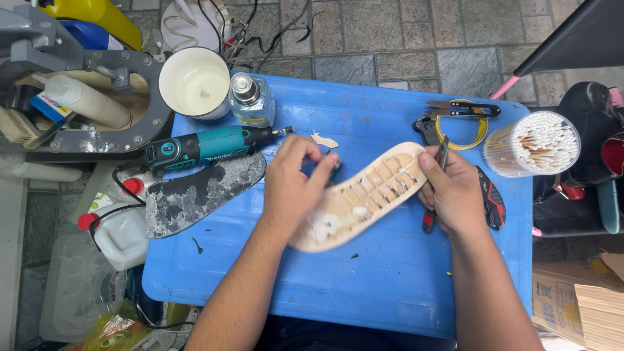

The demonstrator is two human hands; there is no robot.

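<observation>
A pale tan shoe sole (364, 195) with a ribbed inner grid lies tilted across the blue table (390, 286). My left hand (294, 179) rests on its near end, fingers pinched at a small bit near the sole's edge. My right hand (455, 192) grips the far end of the sole and also holds a red-handled tool (437, 188) that points up past my fingers. A small tan scrap (324, 140) lies on the table just beyond my left hand.
A teal rotary tool (208, 146) and a dark worn sole piece (198, 195) lie at left. A white cup (195, 81), glass bottle (250, 97), black snips (465, 109), yellow tape roll (463, 130) and tub of cotton swabs (533, 143) sit along the far edge.
</observation>
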